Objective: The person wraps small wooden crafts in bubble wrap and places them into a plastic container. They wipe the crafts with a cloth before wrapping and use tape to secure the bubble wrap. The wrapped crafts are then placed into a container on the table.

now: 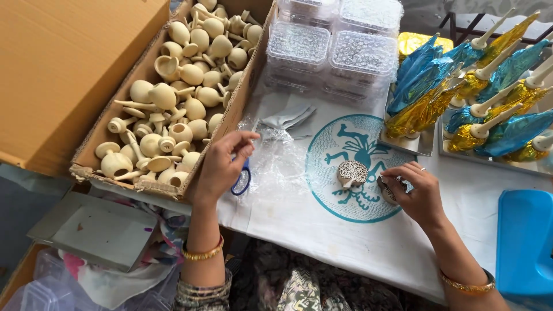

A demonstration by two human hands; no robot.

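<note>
Resting our left hand (pixel 222 164), fingers loosely spread, on the blue-handled scissors (pixel 242 179), we pinch a small patterned piece (pixel 387 190) with our right hand (pixel 416 193) beside the carved knob (pixel 352 173).

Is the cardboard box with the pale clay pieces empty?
No, the brown cardboard box is filled with many pale clay goblet-shaped pieces, beside the person's left hand.
</note>
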